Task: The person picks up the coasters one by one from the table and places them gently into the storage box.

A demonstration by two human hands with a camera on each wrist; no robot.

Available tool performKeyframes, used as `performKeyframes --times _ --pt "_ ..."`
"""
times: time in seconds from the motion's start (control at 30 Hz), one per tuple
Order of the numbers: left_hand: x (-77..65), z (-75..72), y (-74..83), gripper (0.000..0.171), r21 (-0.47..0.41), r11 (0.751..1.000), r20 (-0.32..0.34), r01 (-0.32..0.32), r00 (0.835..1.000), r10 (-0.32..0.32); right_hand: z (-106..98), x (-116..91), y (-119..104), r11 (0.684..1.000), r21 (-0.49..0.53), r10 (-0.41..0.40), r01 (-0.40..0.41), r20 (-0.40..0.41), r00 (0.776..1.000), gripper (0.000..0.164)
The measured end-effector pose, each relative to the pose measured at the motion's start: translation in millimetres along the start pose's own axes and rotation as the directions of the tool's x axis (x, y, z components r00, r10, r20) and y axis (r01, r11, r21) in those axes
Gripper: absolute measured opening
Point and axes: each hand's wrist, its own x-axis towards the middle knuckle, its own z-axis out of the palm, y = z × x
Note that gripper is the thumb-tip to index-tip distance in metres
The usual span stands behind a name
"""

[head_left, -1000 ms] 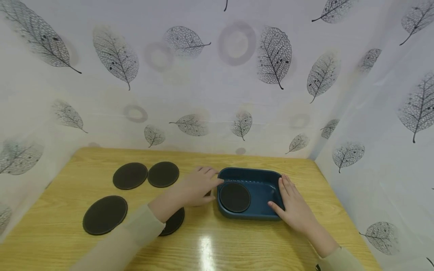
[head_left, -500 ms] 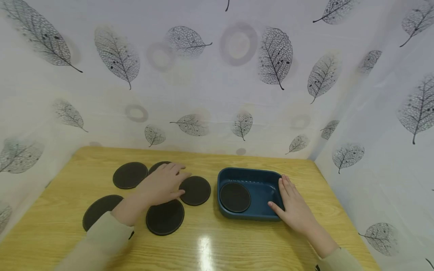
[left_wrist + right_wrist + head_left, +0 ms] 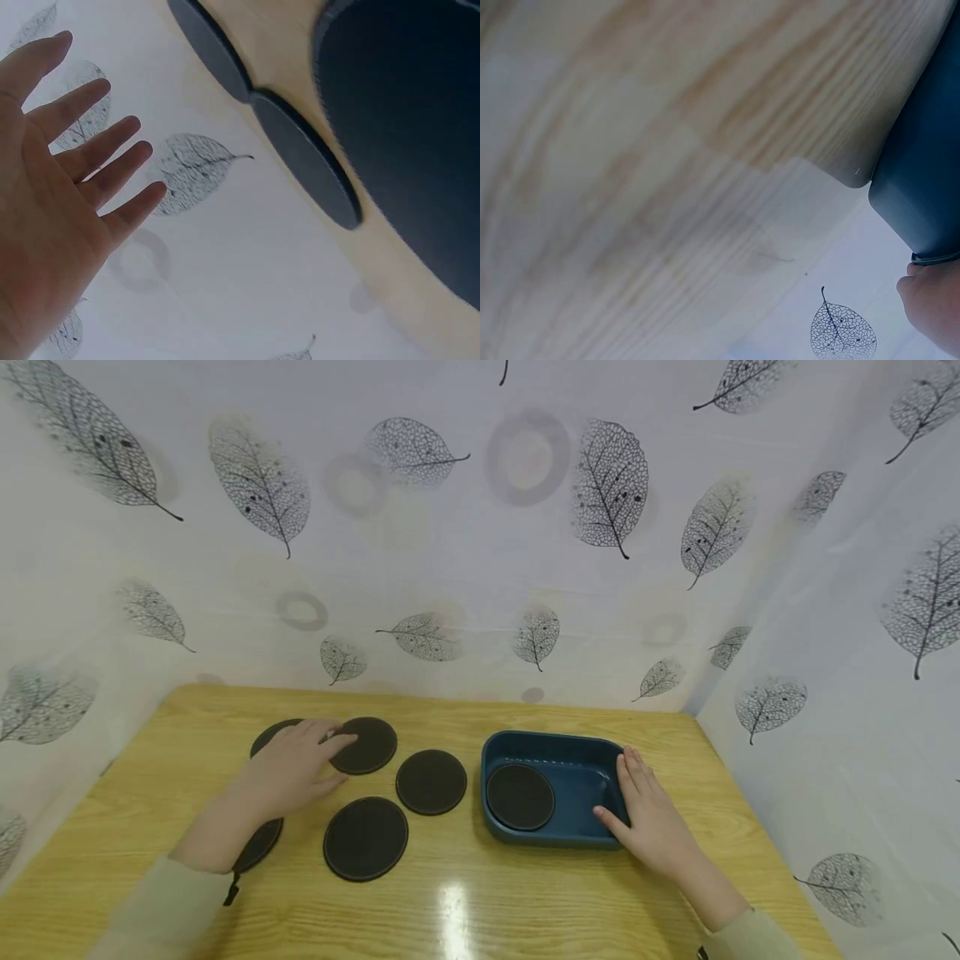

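Observation:
My left hand (image 3: 292,768) is over the table's left side with its fingers spread, and it holds nothing. It partly covers a black round coaster (image 3: 268,734) at the back and another coaster (image 3: 260,847) in front. Just beyond its fingertips lies a further coaster (image 3: 371,746). In the left wrist view the hand (image 3: 67,165) shows a bare palm, apart from the coasters (image 3: 307,161). My right hand (image 3: 648,818) rests on the right end of a blue rectangular dish (image 3: 555,839), fingers straight along the rim and thumb over the front edge. One coaster (image 3: 521,797) lies flat in the dish's left part.
Between my left hand and the dish, two more coasters, a nearer one (image 3: 366,839) and a farther one (image 3: 431,782), lie flat on the wooden table (image 3: 540,902). Leaf-printed sheeting (image 3: 450,568) rises behind the table and at both sides.
My left hand has drawn back leftward from beside the dish, across the coasters, uncovering the ones in the middle. The right hand and the dish have stayed where they were.

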Motion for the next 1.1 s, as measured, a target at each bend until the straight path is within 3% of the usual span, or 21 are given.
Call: performKeyframes --times 0.27,0.43,0.73,1.1 --pt "-13.0 6.6 -28.9 0.053 -0.013 0.998 -0.002 0.066 0.998 -0.066 2 0 1 1.000 0.017 -0.001 0.001 -0.014 1.000 0.094" --pt "-15.7 13.3 -44.7 0.058 0.003 0.994 0.042 0.106 0.993 -0.106 0 0 -1 1.000 0.017 0.005 -0.005 -0.008 1.000 0.094" --pt "-7.8 17.3 -66.2 0.072 0.034 0.985 0.113 0.167 0.979 -0.170 -1 0 0 1.000 0.015 0.020 -0.021 0.017 1.000 0.095" --pt "2.9 34.5 -82.4 0.092 0.082 0.971 0.223 0.224 0.946 -0.237 3 1 3 0.999 0.026 0.029 -0.030 0.020 0.999 0.095"
